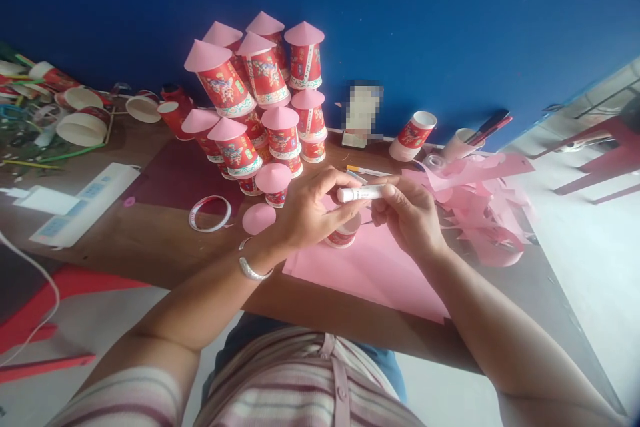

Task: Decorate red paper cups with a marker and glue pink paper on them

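Observation:
Both of my hands hold a white glue stick (361, 193) level above a pink paper sheet (370, 267). My left hand (310, 210) pinches its left end, and my right hand (407, 213) is closed round its right end. Under my hands a red paper cup (343, 235) stands on the sheet. Just left lies a pink paper cone (259, 218), with a white ring (210, 213) beyond it. A stack of red cups topped with pink cones (260, 100) rises behind my left hand.
Pink paper scraps (475, 200) pile up at the right, near a roll of tape (434, 161) and a cup of pens (467, 140). A lone red cup (414, 135) stands by the blue wall. Cut cups and straws (75, 113) litter the left, beside a white power strip (85, 203).

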### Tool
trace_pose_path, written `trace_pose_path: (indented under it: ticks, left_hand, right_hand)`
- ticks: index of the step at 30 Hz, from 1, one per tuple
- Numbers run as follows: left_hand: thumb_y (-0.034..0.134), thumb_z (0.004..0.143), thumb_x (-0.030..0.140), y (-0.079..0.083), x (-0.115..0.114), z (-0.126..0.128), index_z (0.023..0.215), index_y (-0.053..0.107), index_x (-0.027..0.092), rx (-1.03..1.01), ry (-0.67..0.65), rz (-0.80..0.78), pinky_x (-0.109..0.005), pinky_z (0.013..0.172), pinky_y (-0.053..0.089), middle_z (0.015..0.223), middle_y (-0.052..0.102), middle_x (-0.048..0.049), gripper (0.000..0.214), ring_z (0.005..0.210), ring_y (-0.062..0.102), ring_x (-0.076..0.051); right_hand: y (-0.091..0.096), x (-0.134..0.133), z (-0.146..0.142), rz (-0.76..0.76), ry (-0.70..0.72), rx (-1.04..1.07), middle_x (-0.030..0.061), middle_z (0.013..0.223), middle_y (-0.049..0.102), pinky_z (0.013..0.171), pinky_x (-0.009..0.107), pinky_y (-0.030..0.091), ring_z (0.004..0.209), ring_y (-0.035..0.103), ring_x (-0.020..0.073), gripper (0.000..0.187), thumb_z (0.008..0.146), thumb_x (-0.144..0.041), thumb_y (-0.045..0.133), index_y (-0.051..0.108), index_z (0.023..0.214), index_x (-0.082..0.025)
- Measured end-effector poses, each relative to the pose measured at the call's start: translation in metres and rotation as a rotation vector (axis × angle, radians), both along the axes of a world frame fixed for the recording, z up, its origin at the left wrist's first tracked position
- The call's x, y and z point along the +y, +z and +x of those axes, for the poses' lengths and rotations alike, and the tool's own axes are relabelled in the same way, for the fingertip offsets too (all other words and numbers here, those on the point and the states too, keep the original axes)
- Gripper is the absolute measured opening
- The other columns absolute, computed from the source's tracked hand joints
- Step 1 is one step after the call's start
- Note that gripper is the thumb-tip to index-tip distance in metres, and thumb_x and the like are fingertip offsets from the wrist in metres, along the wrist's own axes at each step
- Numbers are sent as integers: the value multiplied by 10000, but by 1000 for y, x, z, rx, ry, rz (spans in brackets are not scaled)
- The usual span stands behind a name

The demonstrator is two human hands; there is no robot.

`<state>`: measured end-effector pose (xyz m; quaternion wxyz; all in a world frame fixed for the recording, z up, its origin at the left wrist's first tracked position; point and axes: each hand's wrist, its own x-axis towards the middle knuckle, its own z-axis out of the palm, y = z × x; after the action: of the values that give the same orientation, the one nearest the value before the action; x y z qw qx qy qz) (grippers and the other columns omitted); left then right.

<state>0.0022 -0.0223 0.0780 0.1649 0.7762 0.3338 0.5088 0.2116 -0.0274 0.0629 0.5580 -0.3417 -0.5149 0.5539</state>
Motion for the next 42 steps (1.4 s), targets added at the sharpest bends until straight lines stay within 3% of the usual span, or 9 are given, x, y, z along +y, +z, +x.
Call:
trace_pose_path:
  ticks: [9,13,16,19,28,31,34,42]
  left_hand:
    - [874,869,364,0,-2,1,960,762,168,-253,-80,-289,-242,669,601,904,827,-44,244,740,736,-129]
    - [882,849,358,0,-2,1,943,756,162,-302,-101,-296,-239,684,622,894,825,-47,251,747,754,-136]
    - [870,852,322,1,-2,1,932,755,172,-273,-66,-257,-235,684,614,881,816,-37,205,740,739,-129]
    - [855,861,306,3,-3,-1,926,761,176,-221,-47,-234,-242,672,596,862,809,-39,173,722,712,-127]
    - [870,855,362,-2,-1,-2,943,740,164,-310,-111,-342,-245,686,628,868,815,-44,252,742,758,-143]
    - [868,857,328,-2,-1,-1,945,750,170,-264,-63,-286,-236,685,617,885,816,-39,216,747,750,-133]
    - [869,849,279,-2,-2,-1,936,757,174,-211,-44,-227,-233,699,612,907,822,-37,177,766,747,-128]
    - [861,883,327,-2,-1,0,947,754,173,-254,-88,-288,-229,690,609,874,816,-30,198,738,731,-116]
  right_hand:
    - [-7,3,9,203,-20,-91,2,922,790,751,365,715,710,773,166,253,874,-443,933,821,1026,-275]
    - [-5,3,8,232,-55,-126,11,945,795,772,365,724,806,808,199,263,871,-450,934,814,1022,-272]
    - [-4,2,7,121,-4,-117,8,849,791,689,352,709,719,787,194,348,883,-536,906,805,1068,-259]
    - [-3,2,8,50,22,-103,-3,723,762,600,317,671,601,738,170,352,879,-553,904,809,988,-233]
    - [-7,5,10,195,-71,-120,15,943,819,726,345,698,800,801,198,265,829,-404,973,818,1001,-275]
    - [-5,3,9,119,2,-114,9,880,805,741,359,699,772,789,194,318,874,-488,927,815,1079,-272]
    - [-3,3,8,53,52,-119,5,769,771,644,331,667,665,748,178,377,902,-572,877,821,1078,-244]
    - [-7,7,11,166,4,-105,3,840,804,761,350,691,740,765,173,252,873,-435,937,839,1038,-272]
